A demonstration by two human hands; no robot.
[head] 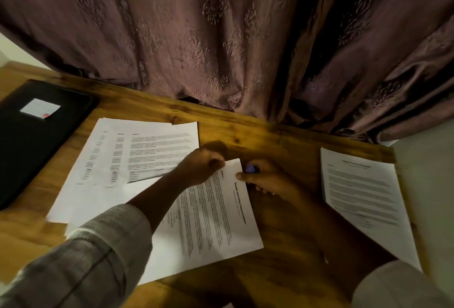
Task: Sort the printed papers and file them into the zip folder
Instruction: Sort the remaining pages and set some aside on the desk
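One zip folder point(36, 148), three batches of printed papers point(98, 160) point(216, 221) point(363, 197), two hands point(201, 167) point(267, 182), one small blue object point(251, 168).

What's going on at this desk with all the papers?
A person is sorting papers on a wooden table. Their left hand pinches the top corner of a printed white sheet; the right hand holds a small blue object beside it. Other printed pages lie left, a separate sheet right, a black zip folder far left.

L hand point(200, 166) & R hand point(267, 181) pinch sheet point(216, 221) top
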